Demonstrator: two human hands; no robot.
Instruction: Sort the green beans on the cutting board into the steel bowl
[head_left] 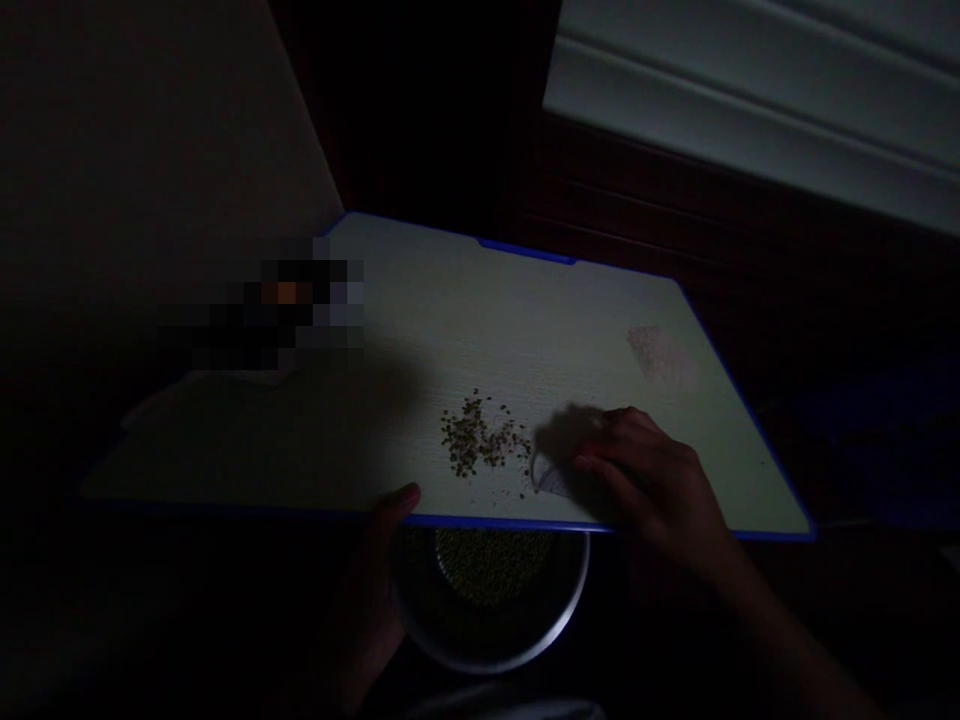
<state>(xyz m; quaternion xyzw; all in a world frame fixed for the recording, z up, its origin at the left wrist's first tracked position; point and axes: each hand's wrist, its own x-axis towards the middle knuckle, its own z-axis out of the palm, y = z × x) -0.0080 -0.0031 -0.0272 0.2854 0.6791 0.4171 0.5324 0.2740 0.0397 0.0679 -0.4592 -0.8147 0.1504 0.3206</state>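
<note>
A small pile of green-brown seeds (481, 443) lies on a pale board with a blue rim (525, 252). My right hand (656, 485) rests on the board just right of the pile, fingers curled round a small pale scrap (550, 477) that touches the board. Below the board's near edge sits a round metal bowl (559, 620) holding more green seeds (491, 562). My left hand (375, 590) grips the bowl's left side, thumb up at the board's edge.
A faint pinkish patch of fine grains (658, 355) lies at the board's far right. A blurred-out object (285, 300) sits at the board's far left. The surroundings are very dark; a pale ledge (750, 100) runs across the top right.
</note>
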